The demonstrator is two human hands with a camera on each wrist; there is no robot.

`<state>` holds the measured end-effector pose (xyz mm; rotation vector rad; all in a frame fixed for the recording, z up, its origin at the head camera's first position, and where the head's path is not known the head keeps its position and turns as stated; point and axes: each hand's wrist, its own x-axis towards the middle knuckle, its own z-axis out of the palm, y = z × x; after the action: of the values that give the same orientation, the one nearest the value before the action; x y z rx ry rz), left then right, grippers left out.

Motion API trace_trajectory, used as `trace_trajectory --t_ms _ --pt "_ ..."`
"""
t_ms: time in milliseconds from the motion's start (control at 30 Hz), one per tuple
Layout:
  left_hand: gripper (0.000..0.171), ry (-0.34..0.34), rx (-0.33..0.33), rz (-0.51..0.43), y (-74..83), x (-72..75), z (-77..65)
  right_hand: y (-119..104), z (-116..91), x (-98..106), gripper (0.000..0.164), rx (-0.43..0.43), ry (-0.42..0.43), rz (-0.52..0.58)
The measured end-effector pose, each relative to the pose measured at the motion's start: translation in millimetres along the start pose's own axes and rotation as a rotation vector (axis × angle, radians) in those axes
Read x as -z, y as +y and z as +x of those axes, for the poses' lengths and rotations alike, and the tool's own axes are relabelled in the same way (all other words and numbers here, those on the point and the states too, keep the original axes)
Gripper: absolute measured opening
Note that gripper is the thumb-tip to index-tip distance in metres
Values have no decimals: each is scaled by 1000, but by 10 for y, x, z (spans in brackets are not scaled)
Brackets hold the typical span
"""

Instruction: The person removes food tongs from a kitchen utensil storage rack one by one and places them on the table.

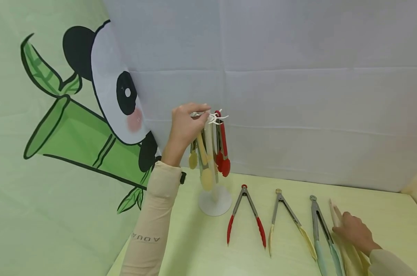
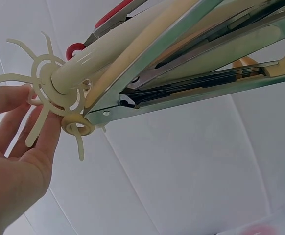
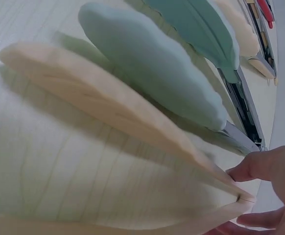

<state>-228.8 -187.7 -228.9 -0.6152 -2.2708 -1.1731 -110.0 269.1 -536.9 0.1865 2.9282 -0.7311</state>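
Note:
My left hand (image 1: 187, 124) is at the top of a white hanging stand (image 1: 215, 209); its thumb and fingers pinch the hooked ring (image 2: 42, 81) there. Yellow-tipped tongs (image 1: 206, 179) and red-tipped tongs (image 1: 225, 167) hang from the stand's hooks. A yellow loop sits over one hook near the left fingers in the left wrist view. Down at the table's right side, my right hand (image 1: 358, 232) grips beige tongs (image 3: 108, 107) near their joined end. Their two arms are spread apart in the right wrist view, against the tabletop.
On the pale wood-look table (image 1: 191, 237) lie red-tipped tongs (image 1: 244, 191), yellow-tipped tongs (image 1: 280, 197) and green-tipped tongs (image 1: 313, 209), all spread, in a row right of the stand. White cloth (image 1: 298, 96) hangs behind. A panda and bamboo print (image 1: 80, 134) covers the left side.

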Motion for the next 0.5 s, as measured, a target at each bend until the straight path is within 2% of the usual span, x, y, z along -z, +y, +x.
trace_trajectory --t_ms 300,500 --pt "20 12 -11 -3 -42 111 52 -143 -97 209 37 -38 -46 -2" --pt "19 42 -15 14 -43 34 111 -90 81 343 51 -26 -78 -17"
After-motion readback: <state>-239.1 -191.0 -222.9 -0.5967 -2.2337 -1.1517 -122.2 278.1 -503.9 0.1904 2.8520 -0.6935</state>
